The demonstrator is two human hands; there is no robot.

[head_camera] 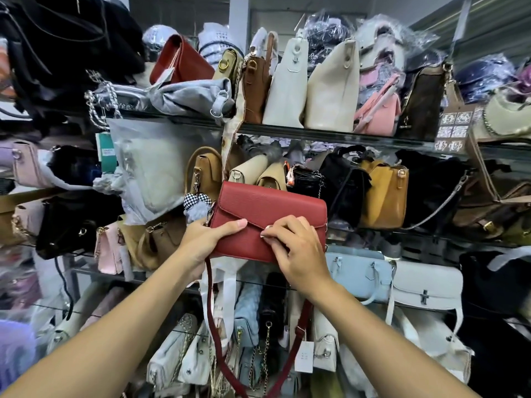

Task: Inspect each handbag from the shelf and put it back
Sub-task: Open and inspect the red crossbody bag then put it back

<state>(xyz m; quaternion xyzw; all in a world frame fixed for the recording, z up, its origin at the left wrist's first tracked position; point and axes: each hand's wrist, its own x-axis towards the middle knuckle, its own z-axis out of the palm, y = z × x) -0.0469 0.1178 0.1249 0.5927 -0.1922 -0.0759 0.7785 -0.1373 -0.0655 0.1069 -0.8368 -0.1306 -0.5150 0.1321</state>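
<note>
Left hand (207, 239) grips the left end of the red handbag (270, 219), thumb flat across the front, fingers hidden behind. Right hand (298, 254) is curled over the lower edge of the flap (281, 202), fingertips pinching near its point. Probably about to lift it.

The bag is held in the air, clear of the shelving, in front of the tan bags (273, 176) on the middle row, below the upper glass shelf (344, 137).

- Small envelope-style body, pebbled surface. Keeps its shape in the grip, so semi-stiff, and likely light.
- Grain should give good purchase; not slippery by the look of it.
- Best held by the body ends, and opened from the flap tip.
- The strap (301, 328) hangs in a long loose loop over the lower bags. It could snag on their chains when the bag goes back.
</note>
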